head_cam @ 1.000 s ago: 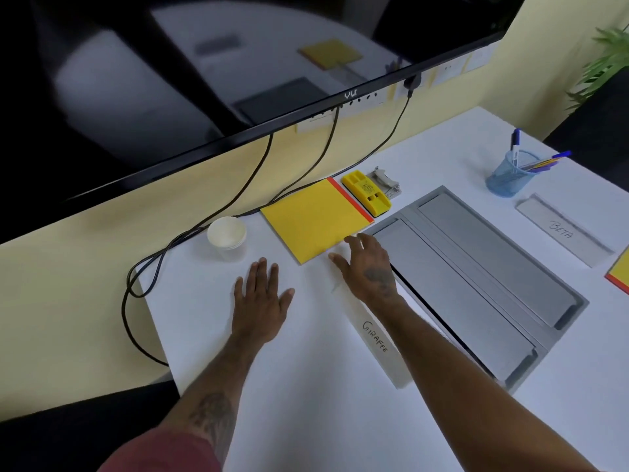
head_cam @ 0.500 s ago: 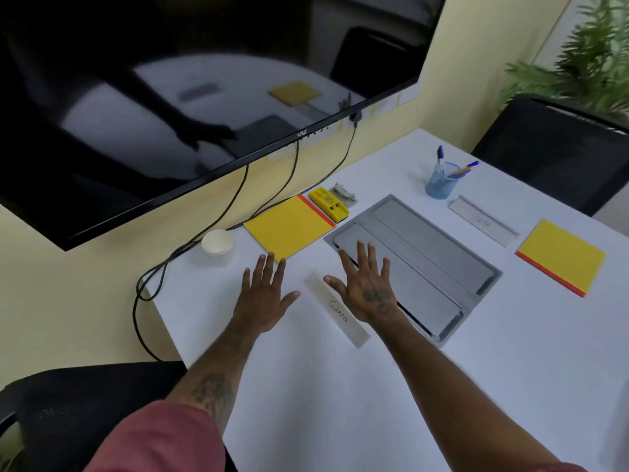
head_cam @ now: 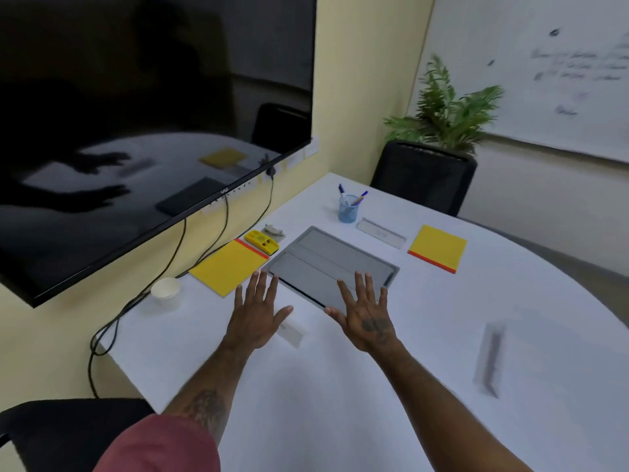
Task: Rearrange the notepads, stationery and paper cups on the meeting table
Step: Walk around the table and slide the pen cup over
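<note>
Head view: left hand (head_cam: 255, 318) and right hand (head_cam: 367, 318) are both spread flat, fingers straight, holding nothing; contact with the surface (head_cam: 340, 403) cannot be told. The left hand lies just left of the grey panel (head_cam: 326, 260), the right hand over its near edge. The yellow notepad (head_cam: 226, 267) sits just beside the panel's left side, the paper cup (head_cam: 165, 289) further left. Judged: notepad thin, light, bendy, flat-lying, so pinch it at the red bound edge. Cup crushable; hold its wall lightly.

White paper cup (head_cam: 165, 288) upright by the wall edge of the bench (head_cam: 340, 386), yellow notepad (head_cam: 226, 267) flat nearby, second yellow notepad (head_cam: 437, 252) well apart, blue pen pot (head_cam: 349, 208) upright
</note>
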`<state>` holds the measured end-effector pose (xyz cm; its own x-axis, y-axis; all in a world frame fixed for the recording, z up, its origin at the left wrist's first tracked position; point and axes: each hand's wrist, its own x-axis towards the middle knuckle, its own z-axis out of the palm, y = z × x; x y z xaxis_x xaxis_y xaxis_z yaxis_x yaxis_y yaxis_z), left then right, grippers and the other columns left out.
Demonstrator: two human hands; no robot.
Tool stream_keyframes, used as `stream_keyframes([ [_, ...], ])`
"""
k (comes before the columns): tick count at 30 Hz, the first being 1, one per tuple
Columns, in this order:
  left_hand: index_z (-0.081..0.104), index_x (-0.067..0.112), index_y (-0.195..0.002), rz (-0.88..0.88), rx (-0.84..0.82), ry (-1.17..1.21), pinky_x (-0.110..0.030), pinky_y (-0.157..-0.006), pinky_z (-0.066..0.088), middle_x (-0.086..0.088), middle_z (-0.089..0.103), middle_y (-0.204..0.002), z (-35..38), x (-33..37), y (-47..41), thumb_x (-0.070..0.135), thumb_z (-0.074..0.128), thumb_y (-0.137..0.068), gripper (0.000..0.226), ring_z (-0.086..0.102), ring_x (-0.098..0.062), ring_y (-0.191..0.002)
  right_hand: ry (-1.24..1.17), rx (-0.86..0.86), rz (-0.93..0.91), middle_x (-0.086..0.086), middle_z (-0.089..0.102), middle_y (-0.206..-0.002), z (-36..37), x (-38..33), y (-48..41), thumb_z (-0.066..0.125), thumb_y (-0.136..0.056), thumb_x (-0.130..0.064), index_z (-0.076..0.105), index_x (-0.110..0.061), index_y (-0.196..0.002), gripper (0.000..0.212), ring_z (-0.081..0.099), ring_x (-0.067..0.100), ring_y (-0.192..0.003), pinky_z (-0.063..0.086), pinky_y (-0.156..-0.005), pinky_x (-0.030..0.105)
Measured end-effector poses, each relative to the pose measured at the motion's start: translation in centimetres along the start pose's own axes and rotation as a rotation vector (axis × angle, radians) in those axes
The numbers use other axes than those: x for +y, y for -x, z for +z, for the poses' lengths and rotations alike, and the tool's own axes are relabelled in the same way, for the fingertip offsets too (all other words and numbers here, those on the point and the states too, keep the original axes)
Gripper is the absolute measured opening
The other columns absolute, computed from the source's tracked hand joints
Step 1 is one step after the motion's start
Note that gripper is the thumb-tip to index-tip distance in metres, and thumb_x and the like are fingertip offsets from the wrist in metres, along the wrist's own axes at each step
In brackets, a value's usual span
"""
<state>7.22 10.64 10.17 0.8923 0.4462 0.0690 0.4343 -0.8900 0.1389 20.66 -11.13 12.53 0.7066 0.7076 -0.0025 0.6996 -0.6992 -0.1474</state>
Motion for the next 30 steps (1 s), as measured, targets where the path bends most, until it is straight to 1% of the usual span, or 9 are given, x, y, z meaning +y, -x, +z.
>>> stream_keyframes([
  [4,-0.001,0.021,-0.156,0.064,0.019,-0.016,-0.051,-0.119,0.0,-0.008,-0.001,-0.164,-2.3,6.0,1.5,0.076,-0.008,-0.08,0.094,-0.006,-0.024,-0.151,0.022,0.05,0.053,0.014,-0.01,-0.162,-2.7,3.9,4.8,0.0,-0.085,-0.075,0.003,-0.028,-0.155,0.084,-0.017,0.03,-0.148,-0.007,-0.116,0.055],
  [6,-0.001,0.02,-0.156,0.103,0.024,-0.019,-0.052,-0.119,0.001,-0.009,-0.002,-0.164,-3.1,9.1,2.5,0.077,-0.009,-0.078,0.096,-0.006,-0.024,-0.151,0.033,0.074,0.085,0.015,-0.008,-0.162,-4.0,5.8,7.5,-0.006,-0.083,-0.076,0.004,-0.027,-0.156,0.088,-0.015,0.031,-0.149,-0.005,-0.116,0.056],
  [9,0.005,0.019,-0.156,0.157,0.05,-0.012,-0.055,-0.118,0.006,-0.009,0.004,-0.164,-4.4,13.9,4.2,0.08,-0.013,-0.077,0.101,-0.001,-0.025,-0.152,0.041,0.118,0.137,0.015,-0.005,-0.163,-5.7,8.9,12.0,-0.009,-0.08,-0.076,0.007,-0.026,-0.156,0.092,-0.013,0.032,-0.149,-0.003,-0.116,0.057],
  [12,-0.001,0.021,-0.156,0.194,0.046,0.0,-0.052,-0.118,0.0,-0.007,-0.003,-0.165,-5.4,18.1,5.6,0.081,-0.018,-0.072,0.105,-0.007,-0.023,-0.151,0.012,0.145,0.186,0.015,-0.001,-0.163,-6.7,11.6,15.6,-0.01,-0.08,-0.078,0.013,-0.026,-0.156,0.095,-0.01,0.033,-0.149,-0.002,-0.116,0.058],
  [14,-0.005,0.021,-0.156,0.234,0.041,0.002,-0.051,-0.118,-0.002,-0.007,-0.007,-0.164,-6.0,21.3,6.8,0.08,-0.016,-0.072,0.103,-0.011,-0.022,-0.151,0.002,0.153,0.221,0.015,0.0,-0.163,-7.4,13.5,18.5,-0.01,-0.08,-0.079,0.015,-0.026,-0.155,0.095,-0.009,0.033,-0.15,-0.002,-0.116,0.058],
  [17,-0.005,0.021,-0.156,0.289,0.019,0.042,-0.051,-0.118,-0.005,-0.006,-0.01,-0.164,-6.3,25.8,8.4,0.079,-0.008,-0.074,0.1,-0.014,-0.022,-0.15,0.031,0.161,0.282,0.014,-0.004,-0.163,-8.4,16.3,22.5,-0.008,-0.08,-0.077,0.009,-0.027,-0.156,0.092,-0.013,0.031,-0.149,-0.004,-0.116,0.057],
  [22,-0.009,0.023,-0.155,0.415,0.019,0.077,-0.051,-0.118,-0.006,-0.004,-0.015,-0.163,-6.3,32.5,9.8,0.083,-0.016,-0.071,0.103,-0.016,-0.021,-0.15,0.06,0.192,0.39,0.014,-0.004,-0.163,-9.9,20.7,28.6,-0.009,-0.081,-0.077,0.01,-0.027,-0.156,0.092,-0.011,0.032,-0.149,-0.003,-0.116,0.057],
  [25,-0.013,0.023,-0.154,0.499,0.02,0.076,-0.05,-0.119,-0.007,-0.003,-0.016,-0.163,-5.9,36.1,10.4,0.08,-0.01,-0.076,0.097,-0.019,-0.018,-0.149,0.083,0.214,0.493,0.016,0.002,-0.163,-10.8,23.0,31.8,-0.01,-0.082,-0.076,0.013,-0.026,-0.155,0.092,-0.006,0.034,-0.15,0.004,-0.115,0.06],
  [30,-0.017,0.024,-0.153,0.641,0.006,0.071,-0.048,-0.118,-0.011,-0.001,-0.019,-0.162,-5.4,41.2,11.3,0.077,-0.008,-0.079,0.092,-0.024,-0.016,-0.147,0.118,0.233,0.661,0.015,-0.006,-0.163,-12.3,25.3,36.9,-0.015,-0.077,-0.076,0.004,-0.027,-0.156,0.094,-0.012,0.033,-0.149,-0.001,-0.116,0.058],
])
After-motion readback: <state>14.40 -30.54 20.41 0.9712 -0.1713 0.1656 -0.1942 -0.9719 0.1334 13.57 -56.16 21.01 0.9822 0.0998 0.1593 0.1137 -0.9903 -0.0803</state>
